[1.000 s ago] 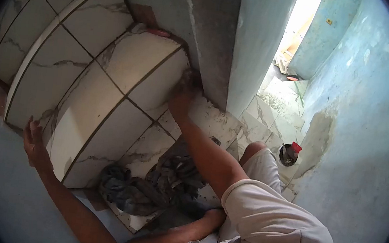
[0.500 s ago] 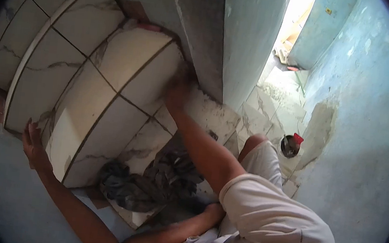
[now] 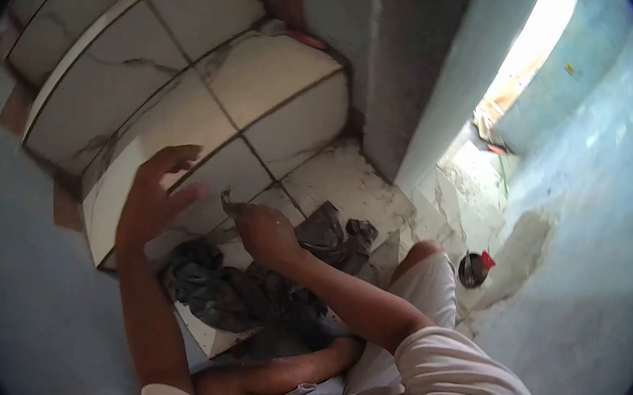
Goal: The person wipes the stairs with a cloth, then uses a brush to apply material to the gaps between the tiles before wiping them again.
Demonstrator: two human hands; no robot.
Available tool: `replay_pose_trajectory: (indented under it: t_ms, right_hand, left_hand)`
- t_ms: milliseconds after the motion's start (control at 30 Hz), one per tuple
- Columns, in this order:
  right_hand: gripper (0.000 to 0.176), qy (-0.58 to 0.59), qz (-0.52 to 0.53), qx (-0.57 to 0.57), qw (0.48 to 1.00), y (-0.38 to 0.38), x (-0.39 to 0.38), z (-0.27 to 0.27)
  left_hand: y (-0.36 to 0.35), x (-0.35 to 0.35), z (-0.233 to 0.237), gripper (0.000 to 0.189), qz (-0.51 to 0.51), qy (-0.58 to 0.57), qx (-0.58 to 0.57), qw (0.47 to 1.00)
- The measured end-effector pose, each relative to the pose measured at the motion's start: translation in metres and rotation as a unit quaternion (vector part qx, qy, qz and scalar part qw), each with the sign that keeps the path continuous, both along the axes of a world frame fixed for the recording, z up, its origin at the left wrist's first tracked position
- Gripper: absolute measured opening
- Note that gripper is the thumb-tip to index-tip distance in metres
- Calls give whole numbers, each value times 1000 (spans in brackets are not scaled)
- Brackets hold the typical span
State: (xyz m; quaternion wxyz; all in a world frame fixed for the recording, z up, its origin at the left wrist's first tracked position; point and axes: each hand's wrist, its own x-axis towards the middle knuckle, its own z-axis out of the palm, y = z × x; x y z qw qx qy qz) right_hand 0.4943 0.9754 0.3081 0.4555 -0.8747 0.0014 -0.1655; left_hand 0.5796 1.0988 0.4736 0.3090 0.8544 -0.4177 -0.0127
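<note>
My left hand [image 3: 156, 199] is raised in front of the lower tiled step [image 3: 268, 106], its fingers apart and nothing in them. Facing it, my right hand [image 3: 269, 235] is closed, with a small dark tip poking out past the fingers. What that tip belongs to I cannot make out. Below both hands a crumpled dark grey cloth [image 3: 223, 300] lies on the floor tiles. The step has white marbled tiles with dark joint lines.
A dark round pot [image 3: 473, 271] with a red piece at its rim stands on the floor by the blue wall [image 3: 585, 306]. A red object [image 3: 303, 38] lies at the step's back corner. Beyond the wall edge is a bright doorway [image 3: 532, 54].
My right hand has come back from the step's far corner towards me. My left hand has left the step's left end and moved right, near the right hand. The view has shifted slightly.
</note>
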Motion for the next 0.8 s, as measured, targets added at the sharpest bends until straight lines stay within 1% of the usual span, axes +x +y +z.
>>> replay_pose_trajectory:
  t_ms: [33, 67, 133, 167, 233, 267, 333, 400, 467, 500, 533, 567, 600, 633, 700, 733, 800]
  right_hand:
    - [26, 1, 35, -30, 999, 7, 2, -6]
    - [26, -4, 50, -35, 998, 16, 4, -6]
    - [27, 33, 121, -121, 985, 39, 10, -6]
    - [27, 30, 128, -126, 983, 54, 15, -14]
    - [34, 20, 222, -232, 947, 75, 21, -32]
    - [34, 22, 220, -236, 946, 66, 20, -13]
    - [43, 15, 224, -187, 956, 33, 20, 20]
    - [44, 14, 129, -180, 975, -8, 10, 23]
    - [45, 44, 33, -189, 980, -51, -8, 2]
    - [45, 78, 7, -191, 978, -70, -21, -1]
    - [45, 110, -18, -195, 974, -86, -32, -4]
    - [45, 128, -47, -180, 974, -98, -41, -9]
    - [46, 148, -77, -164, 972, -107, -49, -18]
    - [46, 151, -75, -167, 971, -116, -51, -32]
    - [52, 34, -180, -142, 973, -128, -52, -58]
    - [52, 34, -181, -141, 973, -129, -45, -56]
    - [64, 207, -222, -35, 952, -136, -14, -49]
  left_hand:
    - [-4, 0, -2, 43, 17, -5, -6, 1000]
    - [-7, 1, -2, 42, 18, 8, -11, 1000]
    - [-9, 1, -4, 41, 27, 20, -19, 999]
    - [-10, 1, -4, 39, 29, 14, -21, 999]
    - [-8, 0, -4, 37, 28, 10, -29, 999]
    - [-5, 1, -3, 35, 37, -6, -31, 999]
    - [3, 3, -3, 33, 42, -12, -33, 999]
    - [12, 3, 0, 30, 74, -2, -47, 996]
    - [12, 0, 9, 30, 81, 14, -27, 996]
    - [12, -1, 9, 29, 90, 23, -7, 996]
    - [12, 0, 5, 28, 72, 41, -9, 997]
    - [11, 1, 3, 28, 75, 46, -13, 996]
    - [9, 0, 1, 28, 54, 56, 3, 997]
    - [6, 0, -1, 27, 33, 63, 20, 997]
    - [2, 0, -3, 27, 33, 65, 26, 997]
    - [0, 0, -3, 27, 33, 64, 34, 997]
    - [-4, -4, -4, 27, 29, 66, 34, 997]
